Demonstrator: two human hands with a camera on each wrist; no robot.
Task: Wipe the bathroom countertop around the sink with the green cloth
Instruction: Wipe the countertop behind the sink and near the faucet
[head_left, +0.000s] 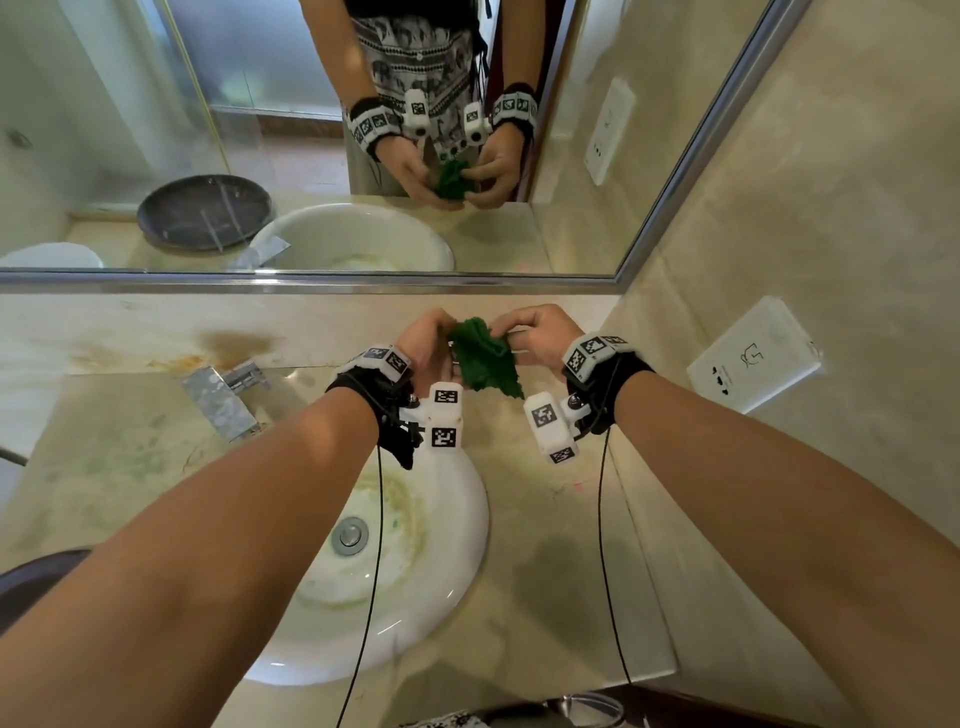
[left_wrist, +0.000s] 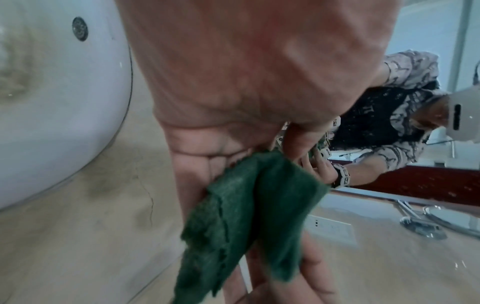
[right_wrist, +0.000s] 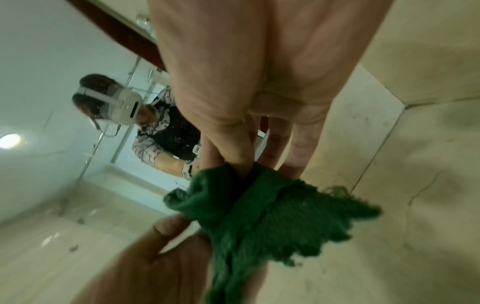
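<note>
Both hands hold the green cloth (head_left: 485, 358) in the air above the back of the tabletop (head_left: 550, 525), just in front of the mirror (head_left: 363, 156) and beyond the far rim of the white sink (head_left: 447, 519). The right hand (head_left: 540, 332) pinches the cloth's upper fold between thumb and fingers; the right wrist view shows that pinch plainly, with the frayed edge hanging free. The left hand (head_left: 426, 343) curls its fingers around the other side of the bunched fabric, which drapes down across the palm in the left wrist view. The cloth touches no surface.

This looks like the preparing step: the cloth is being gathered or refolded into a pad, and wiping has not yet begun. Stains and a dull dark patch mark the tabletop to the right of the sink, and brownish marks sit on the ledge behind the faucet (head_left: 223, 400) near the back left.

The next move, by my reading, calls for settling the cloth into one hand, lowering it flat onto the tabletop beside the sink, and pressing firmly while following the basin's rim, steering clear of the faucet.
</note>
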